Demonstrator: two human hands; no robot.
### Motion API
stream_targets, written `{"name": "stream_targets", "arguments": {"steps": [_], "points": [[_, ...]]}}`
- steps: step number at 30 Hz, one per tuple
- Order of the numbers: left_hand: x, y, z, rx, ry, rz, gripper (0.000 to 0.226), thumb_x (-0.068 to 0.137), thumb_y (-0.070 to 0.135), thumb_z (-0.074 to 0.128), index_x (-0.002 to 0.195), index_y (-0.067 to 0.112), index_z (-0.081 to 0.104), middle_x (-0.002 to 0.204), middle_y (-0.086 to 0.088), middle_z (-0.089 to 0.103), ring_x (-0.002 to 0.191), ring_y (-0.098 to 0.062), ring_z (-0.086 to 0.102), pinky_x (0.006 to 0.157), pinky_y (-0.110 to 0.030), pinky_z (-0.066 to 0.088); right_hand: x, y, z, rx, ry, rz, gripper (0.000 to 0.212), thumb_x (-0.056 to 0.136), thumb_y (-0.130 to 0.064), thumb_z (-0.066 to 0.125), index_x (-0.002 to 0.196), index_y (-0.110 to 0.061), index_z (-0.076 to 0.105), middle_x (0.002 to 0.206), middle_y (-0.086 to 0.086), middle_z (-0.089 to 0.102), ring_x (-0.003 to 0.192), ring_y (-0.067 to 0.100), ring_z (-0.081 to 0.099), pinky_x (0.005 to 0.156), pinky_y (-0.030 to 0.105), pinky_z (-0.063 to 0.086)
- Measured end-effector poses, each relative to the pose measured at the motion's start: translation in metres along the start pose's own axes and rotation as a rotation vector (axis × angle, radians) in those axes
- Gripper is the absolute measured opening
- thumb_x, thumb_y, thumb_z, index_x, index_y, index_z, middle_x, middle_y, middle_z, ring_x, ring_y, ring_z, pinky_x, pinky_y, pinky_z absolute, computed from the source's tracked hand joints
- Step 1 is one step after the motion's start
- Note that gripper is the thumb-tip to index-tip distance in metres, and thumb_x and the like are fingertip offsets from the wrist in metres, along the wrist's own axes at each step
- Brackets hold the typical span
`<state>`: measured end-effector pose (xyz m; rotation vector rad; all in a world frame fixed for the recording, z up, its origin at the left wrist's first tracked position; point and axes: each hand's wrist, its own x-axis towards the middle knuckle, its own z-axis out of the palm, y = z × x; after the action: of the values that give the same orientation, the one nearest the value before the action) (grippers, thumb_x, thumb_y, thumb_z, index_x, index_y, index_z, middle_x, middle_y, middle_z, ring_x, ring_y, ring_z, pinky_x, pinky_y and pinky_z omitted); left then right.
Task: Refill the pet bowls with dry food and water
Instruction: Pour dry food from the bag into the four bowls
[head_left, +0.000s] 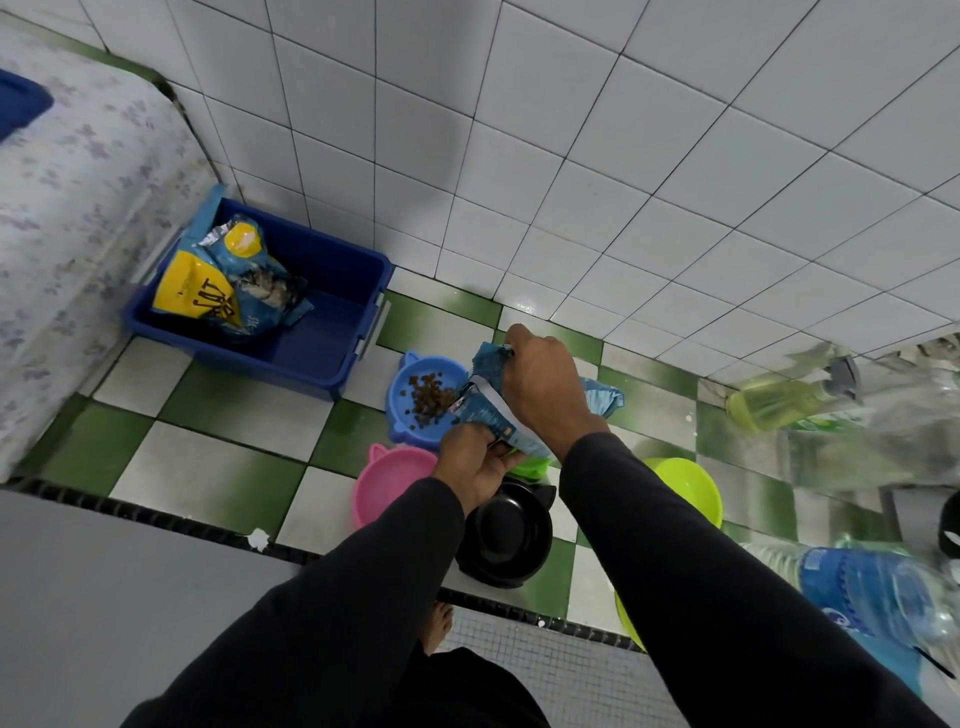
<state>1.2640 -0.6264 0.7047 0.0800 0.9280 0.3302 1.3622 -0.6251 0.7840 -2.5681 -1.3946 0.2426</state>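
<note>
Both of my hands grip the food bag (485, 410) just right of the frame's center: my right hand (545, 389) pinches its upper edge from above, and my left hand (475, 465) curls under its lower corner, so each grip is closed on the bag and neither is free. Its mouth tilts toward the blue bowl (418, 397), which sits on the checkered floor (208, 467) just left of the bag, and brown kibble (428, 400) already lies in a loose heap inside it.

I judge the bag soft and crinkly, light for its size, and likely to fold or gush if I hold it only by the thin foil lip. Taking it low at the corner and high at the rim lets me steer the flow.

Below the blue bowl wait the pink bowl (389, 486) and the black bowl (506, 535), both without food, and a green bowl (691, 488) sits to the right. A big water bottle (872, 582) lies at the lower right edge. Another bag (228, 280) rests in the blue bin (332, 338) at upper left.
</note>
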Motion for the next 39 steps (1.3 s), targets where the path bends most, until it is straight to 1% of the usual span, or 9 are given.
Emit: {"name": "stream_targets", "arguments": {"steps": [4,7,9,15,21,23,29,35,39], "points": [[-0.001,0.000,0.002,0.008,-0.002,0.005,0.038,0.096,-0.012,0.030,0.110,0.004,0.062,0.098,-0.020,0.073,0.097,-0.035,0.069,0.085,-0.053,0.055,0.000,-0.001,-0.001,0.008,0.005,0.001,0.016,0.094,-0.019,0.060,0.104,-0.008,0.056,0.089,0.019,0.064,0.068,0.027,0.047,0.057,0.031,0.032],[-0.002,-0.001,0.004,-0.004,-0.013,0.003,0.045,0.096,-0.014,0.029,0.124,0.003,0.059,0.118,-0.024,0.068,0.109,-0.038,0.065,0.092,-0.054,0.053,-0.001,-0.001,-0.001,0.025,0.013,-0.003,0.012,0.093,-0.017,0.060,0.100,-0.008,0.056,0.085,0.020,0.064,0.065,0.027,0.044,0.054,0.028,0.027],[-0.001,-0.001,0.004,-0.010,-0.008,0.005,0.045,0.097,-0.014,0.030,0.127,0.003,0.059,0.123,-0.025,0.066,0.110,-0.039,0.064,0.092,-0.055,0.053,0.000,-0.001,0.000,0.025,0.007,-0.002,0.011,0.092,-0.016,0.060,0.099,-0.008,0.056,0.084,0.020,0.064,0.065,0.027,0.045,0.054,0.028,0.027],[0.001,-0.001,0.003,-0.020,0.022,0.014,0.042,0.096,-0.013,0.032,0.120,0.005,0.061,0.105,-0.021,0.070,0.097,-0.036,0.068,0.078,-0.051,0.057,0.000,0.000,0.001,0.024,0.001,0.012,0.008,0.092,-0.016,0.058,0.098,-0.010,0.055,0.084,0.018,0.062,0.064,0.028,0.047,0.054,0.029,0.028],[0.001,-0.001,0.002,-0.002,0.018,0.013,0.042,0.096,-0.012,0.032,0.116,0.007,0.064,0.097,-0.017,0.075,0.095,-0.034,0.070,0.075,-0.050,0.059,-0.002,0.004,0.000,0.050,0.029,-0.006,0.009,0.092,-0.015,0.056,0.098,-0.008,0.056,0.083,0.021,0.064,0.062,0.029,0.045,0.051,0.029,0.025],[0.001,-0.002,0.002,0.006,0.019,0.021,0.043,0.096,-0.013,0.032,0.117,0.006,0.064,0.093,-0.016,0.076,0.093,-0.034,0.070,0.074,-0.049,0.060,-0.003,0.005,-0.001,0.055,0.028,0.004,0.009,0.093,-0.014,0.056,0.098,-0.008,0.056,0.084,0.021,0.065,0.063,0.030,0.046,0.054,0.030,0.029],[-0.003,-0.007,0.008,0.070,0.023,0.052,0.044,0.098,-0.009,0.037,0.130,0.005,0.062,0.100,-0.016,0.076,0.094,-0.032,0.071,0.065,-0.043,0.063,-0.014,0.020,-0.007,0.137,0.074,0.041,0.014,0.093,-0.018,0.058,0.095,-0.005,0.056,0.079,0.021,0.065,0.065,0.033,0.047,0.057,0.032,0.033],[-0.006,-0.012,0.017,0.105,0.014,0.095,0.043,0.100,-0.008,0.040,0.136,0.006,0.061,0.116,-0.019,0.073,0.103,-0.033,0.068,0.076,-0.046,0.061,-0.022,0.035,-0.015,0.208,0.146,0.108,0.013,0.095,-0.013,0.053,0.099,-0.003,0.061,0.084,0.021,0.069,0.075,0.042,0.060,0.063,0.043,0.050],[-0.008,-0.014,0.023,0.157,0.016,0.145,0.049,0.098,-0.011,0.038,0.137,0.011,0.059,0.127,-0.019,0.069,0.108,-0.033,0.066,0.084,-0.050,0.059,-0.027,0.044,-0.015,0.324,0.188,0.195,0.013,0.094,-0.010,0.052,0.098,-0.010,0.064,0.086,0.013,0.070,0.072,0.029,0.056,0.062,0.032,0.040]]}}
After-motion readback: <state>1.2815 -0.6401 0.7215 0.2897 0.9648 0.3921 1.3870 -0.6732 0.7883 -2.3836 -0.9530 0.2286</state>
